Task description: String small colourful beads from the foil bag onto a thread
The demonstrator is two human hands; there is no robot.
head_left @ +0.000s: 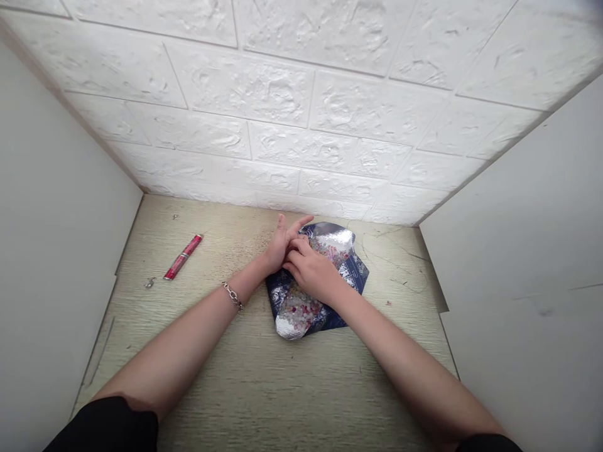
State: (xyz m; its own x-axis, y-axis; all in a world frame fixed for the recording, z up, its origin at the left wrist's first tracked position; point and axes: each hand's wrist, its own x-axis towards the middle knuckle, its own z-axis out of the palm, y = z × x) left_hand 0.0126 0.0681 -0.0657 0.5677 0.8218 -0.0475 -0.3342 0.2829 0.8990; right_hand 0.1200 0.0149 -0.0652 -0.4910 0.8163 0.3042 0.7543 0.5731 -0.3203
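A dark blue paper sheet (355, 273) lies on the pale wooden table (254, 376), with a clear shiny bag of small pink and white beads (301, 311) on top of it. My left hand (281, 242) rests at the sheet's left edge, fingers stretched out and a chain bracelet (233, 296) on the wrist. My right hand (311, 270) lies over the middle of the bag, fingers curled and pressing on it next to the left fingers. What the right fingertips pinch is hidden.
A red tube (183, 256) lies to the left, with small metal bits (149, 283) near it. White panels wall in both sides, and a white brick-pattern wall (301, 125) closes the back.
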